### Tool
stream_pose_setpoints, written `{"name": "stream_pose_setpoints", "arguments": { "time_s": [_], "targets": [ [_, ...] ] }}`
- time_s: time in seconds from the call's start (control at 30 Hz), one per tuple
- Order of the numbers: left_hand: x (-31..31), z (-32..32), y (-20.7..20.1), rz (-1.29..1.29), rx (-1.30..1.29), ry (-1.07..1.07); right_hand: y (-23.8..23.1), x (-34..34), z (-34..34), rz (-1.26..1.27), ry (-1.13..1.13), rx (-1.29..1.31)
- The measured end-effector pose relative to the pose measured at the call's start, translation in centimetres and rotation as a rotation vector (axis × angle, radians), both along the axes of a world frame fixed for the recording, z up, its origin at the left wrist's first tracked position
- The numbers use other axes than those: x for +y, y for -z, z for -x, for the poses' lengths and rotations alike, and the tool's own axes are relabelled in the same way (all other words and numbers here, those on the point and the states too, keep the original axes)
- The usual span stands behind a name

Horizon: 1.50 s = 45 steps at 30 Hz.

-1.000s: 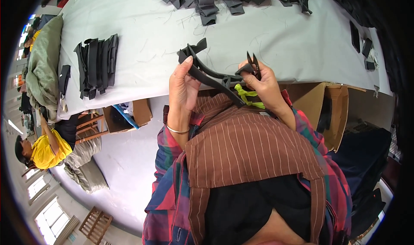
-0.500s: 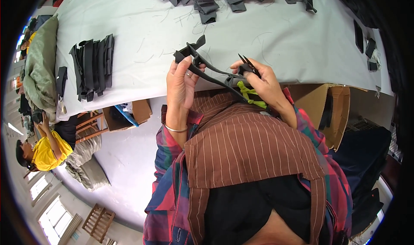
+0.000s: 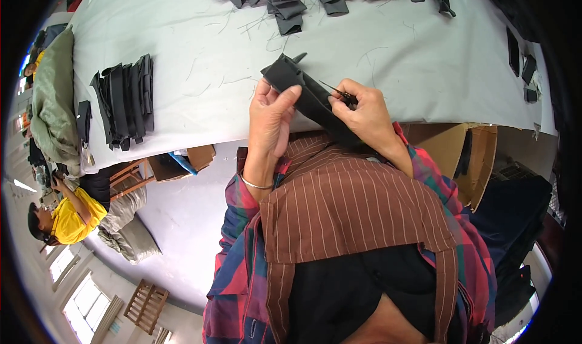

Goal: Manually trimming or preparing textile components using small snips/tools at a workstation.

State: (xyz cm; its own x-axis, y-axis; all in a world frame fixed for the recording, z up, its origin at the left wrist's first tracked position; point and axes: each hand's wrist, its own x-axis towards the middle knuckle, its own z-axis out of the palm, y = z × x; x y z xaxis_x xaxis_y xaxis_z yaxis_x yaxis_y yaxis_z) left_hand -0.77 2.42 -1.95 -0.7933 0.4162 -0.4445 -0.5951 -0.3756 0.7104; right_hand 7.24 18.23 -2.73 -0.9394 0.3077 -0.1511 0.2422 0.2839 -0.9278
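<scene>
Across the room from me, a pale bench (image 3: 394, 101) spans the upper frame.
A heap of dark pieces (image 3: 285, 4) lies top centre, a row of strips (image 3: 124, 104) upper left; at upper middle a dark fabric strip (image 3: 315, 104) slants, pinched by the left hand (image 3: 270, 116), the right hand (image 3: 367, 113) gripping black snips (image 3: 347, 97) beside it.

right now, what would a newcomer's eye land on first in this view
Probably the brown pinstriped apron filling the lower middle, and just above it the left hand gripping a dark fabric strip while the right hand holds black snips against it. Next, likely the row of dark strips at the white table's left, then the yellow shirt of a person at far left.
</scene>
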Motion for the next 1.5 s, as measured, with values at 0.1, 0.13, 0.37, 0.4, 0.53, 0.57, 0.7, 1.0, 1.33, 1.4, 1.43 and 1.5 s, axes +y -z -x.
{"name": "stream_pose_setpoints", "arguments": {
  "time_s": [0.1, 0.13, 0.37, 0.4, 0.53, 0.57, 0.7, 1.0, 1.33, 1.4, 1.43, 1.5],
  "targets": [
    [0.6, -0.9, -0.7, 0.092, 0.036, 0.042, 0.8, 0.1, 0.1, -0.082, 0.064, 0.059],
    [0.5, -0.9, -0.5, 0.126, 0.041, 0.06, 0.9, 0.1, 0.1, -0.125, 0.091, 0.061],
    [0.8, -1.6, -1.3, 0.154, 0.051, 0.072, 1.6, 0.0, -0.2, -0.127, 0.163, 0.072],
    [0.7, -1.6, -1.3, 0.157, 0.0, 0.118, 1.7, 0.0, -0.3, -0.074, 0.171, 0.088],
    [1.4, -1.1, -1.8, 0.126, -0.102, 0.102, 1.2, -0.6, -0.6, 0.046, 0.132, 0.035],
    [1.5, -0.7, -1.4, 0.128, -0.104, 0.108, 1.1, -0.8, -0.6, 0.047, 0.137, 0.033],
    [1.7, 0.8, -0.7, 0.265, 0.028, 0.151, 0.8, -1.2, -0.8, 0.115, 0.104, 0.017],
    [2.4, 1.8, 0.7, 0.286, 0.161, 0.28, 1.1, 1.5, 0.0, -0.092, 0.038, 0.089],
    [3.2, 0.9, 0.1, 0.371, 0.258, 0.349, -0.7, 5.7, -1.3, -0.53, -0.264, 0.154],
    [3.4, 0.6, -0.1, 0.35, 0.271, 0.328, -1.0, 5.8, -1.5, -0.547, -0.281, 0.139],
    [3.4, 0.6, -0.1, 0.349, 0.271, 0.328, -1.1, 5.7, -1.6, -0.563, -0.297, 0.123],
    [3.4, 0.7, -0.3, 0.372, 0.267, 0.347, -1.2, 5.5, -1.7, -0.613, -0.307, 0.138]
  ]
}}
